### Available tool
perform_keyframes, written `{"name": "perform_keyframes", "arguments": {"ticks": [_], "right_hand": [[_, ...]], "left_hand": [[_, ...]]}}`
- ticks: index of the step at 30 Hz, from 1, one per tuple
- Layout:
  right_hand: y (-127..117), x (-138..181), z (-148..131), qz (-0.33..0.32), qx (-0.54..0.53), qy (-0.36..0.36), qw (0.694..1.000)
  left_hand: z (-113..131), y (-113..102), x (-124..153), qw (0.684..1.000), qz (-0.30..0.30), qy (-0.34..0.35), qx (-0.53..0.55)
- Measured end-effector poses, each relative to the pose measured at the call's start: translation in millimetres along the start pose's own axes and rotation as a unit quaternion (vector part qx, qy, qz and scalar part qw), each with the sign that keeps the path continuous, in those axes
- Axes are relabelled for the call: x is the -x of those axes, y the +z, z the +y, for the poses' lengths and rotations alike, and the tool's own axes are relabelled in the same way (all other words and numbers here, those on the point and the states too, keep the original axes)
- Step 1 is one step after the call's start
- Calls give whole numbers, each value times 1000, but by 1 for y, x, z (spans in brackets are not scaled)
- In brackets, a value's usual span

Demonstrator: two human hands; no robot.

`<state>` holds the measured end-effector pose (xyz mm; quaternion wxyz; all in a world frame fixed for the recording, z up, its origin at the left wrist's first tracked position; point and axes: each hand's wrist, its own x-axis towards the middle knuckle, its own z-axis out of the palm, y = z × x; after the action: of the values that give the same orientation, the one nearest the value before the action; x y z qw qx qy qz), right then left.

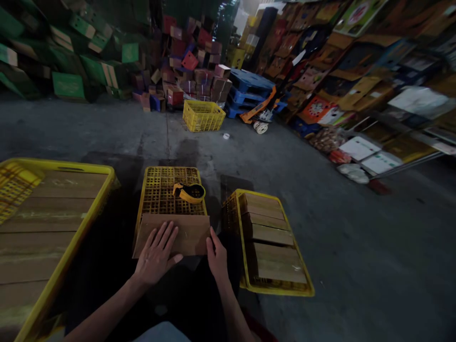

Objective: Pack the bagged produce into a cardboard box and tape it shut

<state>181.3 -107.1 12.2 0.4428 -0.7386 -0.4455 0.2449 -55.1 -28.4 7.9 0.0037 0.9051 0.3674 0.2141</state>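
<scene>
A brown cardboard box (192,237) rests at the near end of an upturned yellow crate (153,190) in front of me. My left hand (158,251) lies flat on the box's upper face, its fingers stretched out and thumb apart. At the box's right end is my right hand (216,251), fingers up along the edge and thumb at the near side; its grip on the box is partly hidden. Beyond the box, a yellow tape dispenser (191,194) lies on the crate's grid.
Left stands a large yellow crate (76,165) of flat brown boxes; right, a smaller yellow crate (304,280) holds several more. Farther off are another yellow crate (203,118), blue pallets (249,80), an orange pallet jack (261,107) and piled cartons (67,85).
</scene>
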Motion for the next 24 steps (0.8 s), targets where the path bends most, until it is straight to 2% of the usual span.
{"name": "perform_keyframes", "arguments": {"ticks": [3, 8, 13, 16, 19, 22, 24], "right_hand": [[-4, 18, 3, -7, -21, 25, 999], [-2, 30, 5, 14, -23, 16, 1000], [0, 31, 7, 22, -5, -10, 1000], [2, 35, 9, 18, 0, -21, 1000], [5, 38, 10, 31, 11, -27, 999], [6, 38, 8, 41, 37, -33, 998], [4, 36, 4, 42, 69, -66, 995]], "left_hand": [[3, -1, 2, 1000, -11, -8, -2], [22, -5, -8, 999, -21, -28, 8], [62, 8, -38, 996, -48, 39, 62], [76, 19, -47, 994, -52, 52, 76], [73, 20, -44, 992, -52, 73, 87], [59, 12, -34, 989, -53, 94, 101], [47, 5, -27, 988, -57, 102, 103]]}}
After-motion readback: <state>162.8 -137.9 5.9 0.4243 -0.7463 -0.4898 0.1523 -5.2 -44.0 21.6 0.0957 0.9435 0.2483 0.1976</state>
